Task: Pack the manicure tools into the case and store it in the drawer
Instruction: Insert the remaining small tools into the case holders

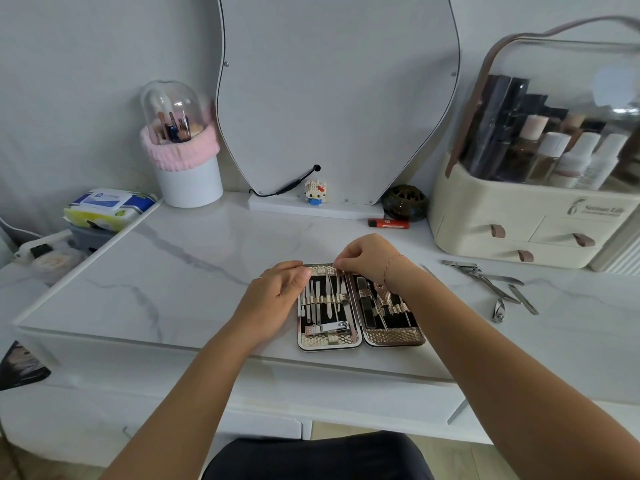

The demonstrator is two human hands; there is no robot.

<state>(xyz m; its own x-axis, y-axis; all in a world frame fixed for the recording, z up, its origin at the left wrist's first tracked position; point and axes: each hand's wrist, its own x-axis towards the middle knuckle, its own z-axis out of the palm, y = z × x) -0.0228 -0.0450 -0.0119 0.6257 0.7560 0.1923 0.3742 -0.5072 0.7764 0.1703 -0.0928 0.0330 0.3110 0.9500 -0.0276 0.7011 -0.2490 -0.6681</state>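
Bracing open manicure case (394, 337) at surface (173, 271) front edge with flat left hand (277, 296); pinching slim steel tool (340, 284) by far end with right hand (367, 258). Likely light, stiff, slippery.

I have the case (360, 336) lying open on the desk (173, 271), near its front edge, tools in both halves. The left hand (277, 299) rests on the case's left side; the right hand (367, 261) pinches a slim tool (340, 285) at its far edge. Loose tools (491, 282) lie right of the case, before the organizer (519, 220). Behind the case stands the mirror (339, 98), with the brush holder (187, 181) to its left.
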